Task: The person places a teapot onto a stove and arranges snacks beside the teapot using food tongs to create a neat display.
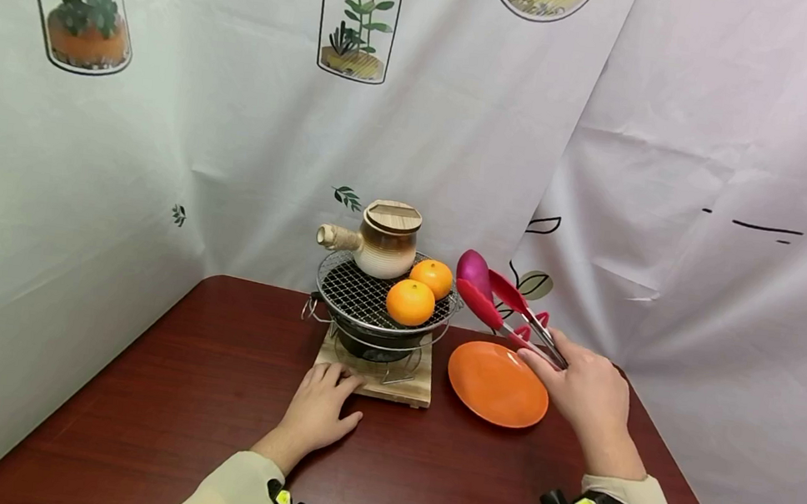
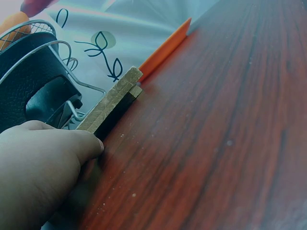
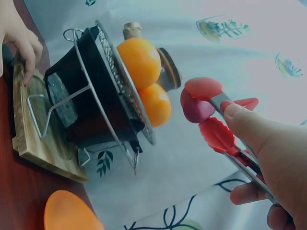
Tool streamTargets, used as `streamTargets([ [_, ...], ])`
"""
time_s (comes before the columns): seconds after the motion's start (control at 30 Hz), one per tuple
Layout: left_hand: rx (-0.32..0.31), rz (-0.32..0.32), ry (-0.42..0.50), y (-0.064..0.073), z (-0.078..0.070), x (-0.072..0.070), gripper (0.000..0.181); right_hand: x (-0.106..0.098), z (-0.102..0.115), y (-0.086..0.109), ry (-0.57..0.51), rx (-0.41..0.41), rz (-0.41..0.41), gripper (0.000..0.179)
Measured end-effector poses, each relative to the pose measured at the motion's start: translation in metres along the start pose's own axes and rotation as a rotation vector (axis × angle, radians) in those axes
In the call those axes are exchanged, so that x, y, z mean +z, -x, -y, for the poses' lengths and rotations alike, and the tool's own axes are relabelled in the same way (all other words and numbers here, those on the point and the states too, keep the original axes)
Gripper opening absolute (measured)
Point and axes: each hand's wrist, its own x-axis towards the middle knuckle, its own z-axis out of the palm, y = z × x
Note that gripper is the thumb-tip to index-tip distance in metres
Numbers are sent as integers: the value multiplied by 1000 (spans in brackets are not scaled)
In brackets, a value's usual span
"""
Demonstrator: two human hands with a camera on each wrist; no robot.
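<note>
My right hand [image 1: 589, 390] grips a pair of tongs [image 3: 228, 129] with steel arms and red tips. Between those tips is a shiny purple, rounded thing [image 1: 475, 271], its kind unclear, held in the air to the right of the grill. My left hand [image 1: 319, 410] rests its fingertips on the front edge of the wooden board [image 1: 407, 391], fingers loosely extended. On that board stands a black tabletop grill [image 1: 373, 341] with a round wire mesh. Two oranges [image 1: 410, 302] and a clay pot [image 1: 384, 254] with a wooden lid sit on the mesh.
An orange plate [image 1: 498, 385] lies on the dark red table [image 1: 150, 406], right of the board and below the tongs. White cloth [image 1: 253, 124] printed with plants hangs behind the table and along its sides. The pot's handle [image 1: 339, 237] points left.
</note>
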Motion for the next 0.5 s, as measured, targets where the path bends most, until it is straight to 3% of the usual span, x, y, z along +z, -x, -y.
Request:
streamTargets([
  [0.23, 0, 0, 7, 0, -1, -1, 47, -9, 12, -6, 6, -30, -4, 71],
  [0.5, 1, 0, 6, 1, 0, 0, 47, -16, 28, -13, -7, -79, -15, 65],
])
